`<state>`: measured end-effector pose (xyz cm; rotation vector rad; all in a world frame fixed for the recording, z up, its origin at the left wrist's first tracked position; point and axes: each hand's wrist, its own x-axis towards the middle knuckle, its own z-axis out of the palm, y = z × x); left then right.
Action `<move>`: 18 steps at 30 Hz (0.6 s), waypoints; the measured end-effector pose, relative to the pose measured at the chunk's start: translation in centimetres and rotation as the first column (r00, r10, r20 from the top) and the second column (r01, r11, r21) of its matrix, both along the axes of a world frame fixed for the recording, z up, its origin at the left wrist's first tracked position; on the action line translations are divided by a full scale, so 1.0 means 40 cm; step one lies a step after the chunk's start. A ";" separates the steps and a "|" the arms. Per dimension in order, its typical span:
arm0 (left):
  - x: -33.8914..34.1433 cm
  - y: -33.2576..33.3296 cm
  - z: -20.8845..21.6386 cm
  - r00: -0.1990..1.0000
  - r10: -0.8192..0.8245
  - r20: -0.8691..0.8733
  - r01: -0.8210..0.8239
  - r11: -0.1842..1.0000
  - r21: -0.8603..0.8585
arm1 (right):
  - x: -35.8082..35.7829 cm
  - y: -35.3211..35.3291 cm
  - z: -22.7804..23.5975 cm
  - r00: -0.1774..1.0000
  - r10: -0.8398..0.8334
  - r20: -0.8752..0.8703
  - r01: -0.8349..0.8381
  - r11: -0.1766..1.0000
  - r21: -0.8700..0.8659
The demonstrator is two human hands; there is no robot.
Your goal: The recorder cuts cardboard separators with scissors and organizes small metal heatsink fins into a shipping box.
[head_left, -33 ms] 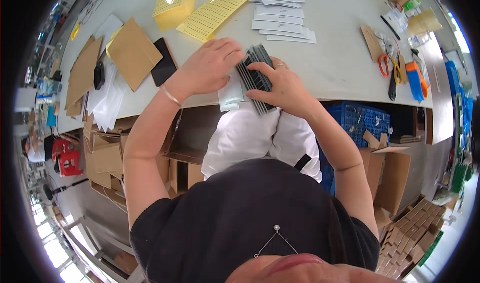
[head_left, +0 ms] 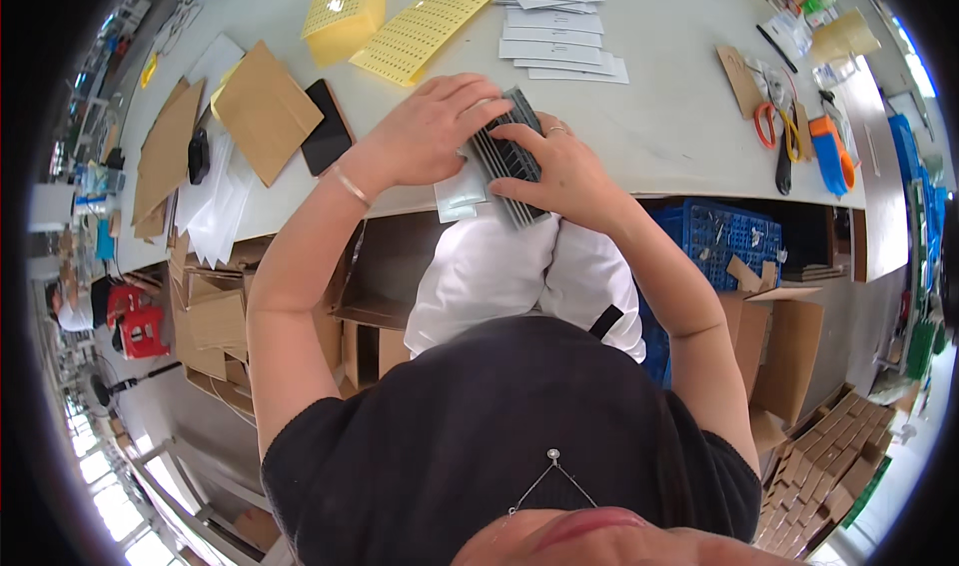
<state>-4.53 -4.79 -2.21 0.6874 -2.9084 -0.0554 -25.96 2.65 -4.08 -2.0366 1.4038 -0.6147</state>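
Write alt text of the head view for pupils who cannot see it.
A person's right hand holds a grey ribbed stack at the near edge of a pale table, with left hand at its far end. Beyond lie a yellow printed sheet and overlapping white cards.

This looks like a small factory workshop: a long pale counter (head_left: 679, 126) carries a yellow printed sheet (head_left: 435, 26), flat cardboard (head_left: 268, 111), scissors (head_left: 765, 124) and a tape roll (head_left: 845, 36); a blue plastic crate (head_left: 719, 241) and brown cartons (head_left: 824, 466) sit lower down.
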 end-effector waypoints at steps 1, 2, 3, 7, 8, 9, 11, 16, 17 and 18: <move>-0.030 -0.007 -0.001 0.982 -0.104 -0.156 0.100 0.994 -0.034 | -0.005 0.003 -0.011 1.000 0.015 -0.025 -0.016 0.999 -0.051; -0.050 -0.017 0.006 0.991 -0.132 -0.020 0.131 0.990 -0.041 | -0.010 0.007 -0.018 0.998 0.030 -0.052 -0.035 0.994 -0.103; -0.065 -0.032 0.006 0.989 -0.147 -0.013 0.146 0.988 -0.044 | -0.021 0.015 -0.023 0.999 0.015 -0.045 -0.020 0.994 -0.107; -0.109 -0.074 0.013 0.954 -0.299 0.017 0.296 0.951 0.086 | -0.099 0.077 -0.057 0.990 0.102 0.100 -0.089 0.988 -0.127; -0.118 -0.082 0.019 0.947 -0.318 0.046 0.310 0.941 0.135 | -0.111 0.098 -0.063 0.993 0.108 0.041 -0.098 0.976 -0.193; -0.121 -0.088 0.019 0.941 -0.335 0.051 0.326 0.936 0.133 | -0.113 0.119 -0.063 0.998 0.051 0.039 -0.042 0.976 -0.213; -0.134 -0.100 0.001 0.945 -0.323 0.049 0.318 0.944 0.084 | -0.120 0.140 -0.080 0.999 -0.025 0.041 0.035 0.965 -0.261; -0.254 -0.057 -0.045 0.982 -0.148 -0.117 0.161 0.981 0.109 | -0.209 0.121 -0.143 0.912 -0.293 0.286 0.379 0.868 -0.321; -0.291 -0.044 -0.061 0.981 -0.060 -0.182 0.081 0.991 0.108 | -0.253 0.122 -0.136 0.917 -0.317 0.242 0.385 0.862 -0.330; -0.325 -0.029 -0.073 0.980 -0.081 -0.183 0.102 0.989 0.105 | -0.296 0.127 -0.118 0.923 -0.332 0.196 0.381 0.859 -0.341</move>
